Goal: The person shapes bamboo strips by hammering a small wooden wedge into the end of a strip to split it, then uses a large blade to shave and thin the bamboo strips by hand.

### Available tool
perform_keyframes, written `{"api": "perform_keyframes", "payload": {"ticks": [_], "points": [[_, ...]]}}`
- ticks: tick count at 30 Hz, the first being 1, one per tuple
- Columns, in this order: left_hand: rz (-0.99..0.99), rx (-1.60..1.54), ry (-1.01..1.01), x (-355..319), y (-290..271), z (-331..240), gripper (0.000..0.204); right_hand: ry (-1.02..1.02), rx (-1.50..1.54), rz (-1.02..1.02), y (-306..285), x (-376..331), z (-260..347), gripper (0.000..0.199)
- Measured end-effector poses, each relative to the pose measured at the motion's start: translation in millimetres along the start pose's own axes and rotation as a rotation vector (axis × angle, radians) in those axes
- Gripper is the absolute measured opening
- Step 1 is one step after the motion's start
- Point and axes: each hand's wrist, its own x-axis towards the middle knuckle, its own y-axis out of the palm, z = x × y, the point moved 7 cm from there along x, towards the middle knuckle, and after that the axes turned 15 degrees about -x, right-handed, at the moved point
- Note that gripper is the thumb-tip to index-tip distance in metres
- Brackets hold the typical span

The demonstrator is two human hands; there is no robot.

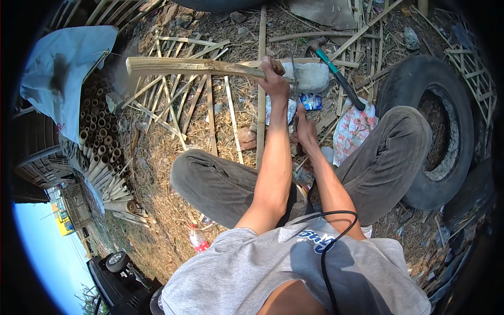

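Note:
My left hand (274, 81) is closed around a long pale wooden stick (178, 66), thick at its far left end and narrower toward my fist. In my right hand (306, 130) is the handle of a long-bladed knife. Its thin blade (294, 68) points away from me, close beside the stick's right end; whether they touch I cannot tell. Just right of the blade lies a whitish block (311, 77). A hammer (341, 79) with a teal and black handle lies beyond my right hand, and a blue packet (311, 101) sits near the block.
Loose bamboo slats (189, 89) cross each other at the left, with stacked bamboo poles (97, 126) farther out. An old tyre (391, 94) stands by my right knee. A floral cloth (354, 131) lies beside that knee. A red-labelled bottle (198, 239) is left of me. A black cable (336, 212) crosses my shirt.

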Motion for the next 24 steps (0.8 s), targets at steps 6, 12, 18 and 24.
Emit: {"api": "perform_keyframes", "payload": {"ticks": [6,12,18,24], "points": [[-0.072,-0.036,-0.025,2,-8,-1,0.046,-0.074,0.102,0.057,-2,0,-11,0.079],[-0.052,-0.019,-0.005,3,-9,-6,0.047,-0.077,-0.022,0.108,-8,-10,16,0.082],[-0.042,-0.053,-0.044,0,-11,-6,0.046,-0.023,-0.183,-0.037,-15,4,5,0.09],[-0.076,-0.09,-0.026,6,-11,-6,0.045,0.003,0.152,0.104,-14,-24,17,0.073]]}}
